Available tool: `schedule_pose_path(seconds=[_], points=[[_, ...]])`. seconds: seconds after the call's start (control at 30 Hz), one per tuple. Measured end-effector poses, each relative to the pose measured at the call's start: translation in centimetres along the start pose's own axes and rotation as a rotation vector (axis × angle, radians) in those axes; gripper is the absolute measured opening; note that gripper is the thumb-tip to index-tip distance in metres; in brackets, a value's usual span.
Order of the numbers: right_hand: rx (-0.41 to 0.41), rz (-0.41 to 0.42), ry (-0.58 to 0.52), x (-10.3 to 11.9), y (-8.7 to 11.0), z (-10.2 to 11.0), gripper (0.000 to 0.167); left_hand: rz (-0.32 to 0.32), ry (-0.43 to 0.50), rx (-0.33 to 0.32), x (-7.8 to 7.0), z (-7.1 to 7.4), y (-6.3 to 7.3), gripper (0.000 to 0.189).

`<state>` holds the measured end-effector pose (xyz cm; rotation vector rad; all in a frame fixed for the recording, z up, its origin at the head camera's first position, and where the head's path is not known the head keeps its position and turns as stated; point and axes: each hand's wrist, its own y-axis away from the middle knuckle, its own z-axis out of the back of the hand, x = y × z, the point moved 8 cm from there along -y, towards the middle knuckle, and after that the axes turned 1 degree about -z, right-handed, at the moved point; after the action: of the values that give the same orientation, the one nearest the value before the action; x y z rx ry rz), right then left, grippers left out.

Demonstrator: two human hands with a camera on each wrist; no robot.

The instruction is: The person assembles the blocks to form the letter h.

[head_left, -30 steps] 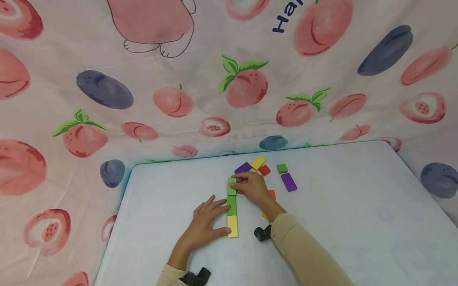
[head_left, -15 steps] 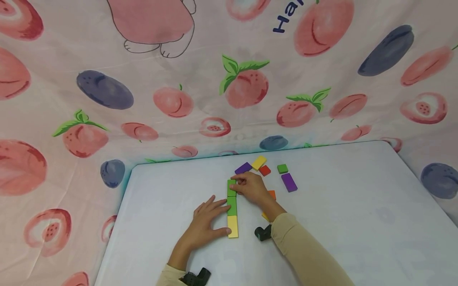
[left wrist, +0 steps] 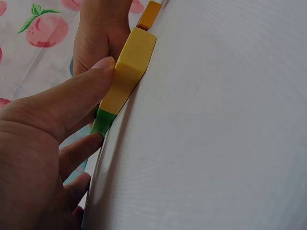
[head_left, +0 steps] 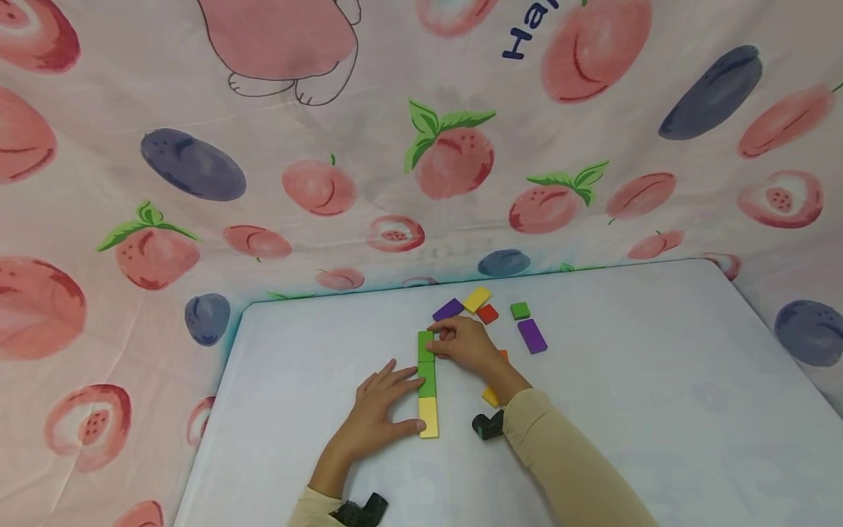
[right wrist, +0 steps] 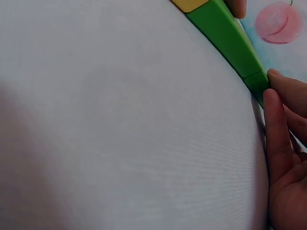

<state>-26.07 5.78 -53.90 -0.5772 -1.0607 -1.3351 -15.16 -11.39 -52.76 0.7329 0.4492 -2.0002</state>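
Left hand (head_left: 375, 410): we see its grip spread, thumb against the yellow block (head_left: 429, 417), fingertip at the middle green block (head_left: 429, 384).
Right hand (head_left: 466, 344): grip pinching the far green block (head_left: 424, 347), in line with both on the worktop (head_left: 626, 410).
Head view alone: shows us a red block (head_left: 487, 314) and a small green block (head_left: 519, 311).
Left wrist view: shows us the yellow block's thickness.
Shape: smooth oblongs, edges softly rounded.

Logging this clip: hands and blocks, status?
Left hand touching yellow block and middle green block. Right hand holding far green block. Three end to end. Purple block near far end.
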Motion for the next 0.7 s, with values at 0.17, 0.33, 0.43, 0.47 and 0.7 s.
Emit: schedule_pose_path(seconds=[0.17, 0.33, 0.43, 0.47, 0.7], points=[[0.002, 0.008, -0.007, -0.13, -0.12, -0.04, 0.034, 0.004, -0.005, 0.007, 0.06, -0.05, -0.02, 0.068], [0.003, 0.029, -0.001, -0.03, -0.14, -0.05, 0.034, 0.005, -0.01, 0.01, 0.08, -0.09, -0.05, 0.068], [0.004, 0.04, -0.009, 0.05, -0.12, -0.05, 0.034, 0.003, -0.01, 0.006, 0.08, -0.09, -0.04, 0.068], [0.005, 0.042, -0.013, 0.04, -0.12, -0.06, 0.034, 0.002, -0.009, 0.003, 0.08, -0.08, -0.03, 0.068], [0.004, 0.051, -0.02, 0.03, -0.08, -0.08, 0.034, 0.002, -0.003, 0.011, -0.01, -0.09, -0.01, 0.069]])
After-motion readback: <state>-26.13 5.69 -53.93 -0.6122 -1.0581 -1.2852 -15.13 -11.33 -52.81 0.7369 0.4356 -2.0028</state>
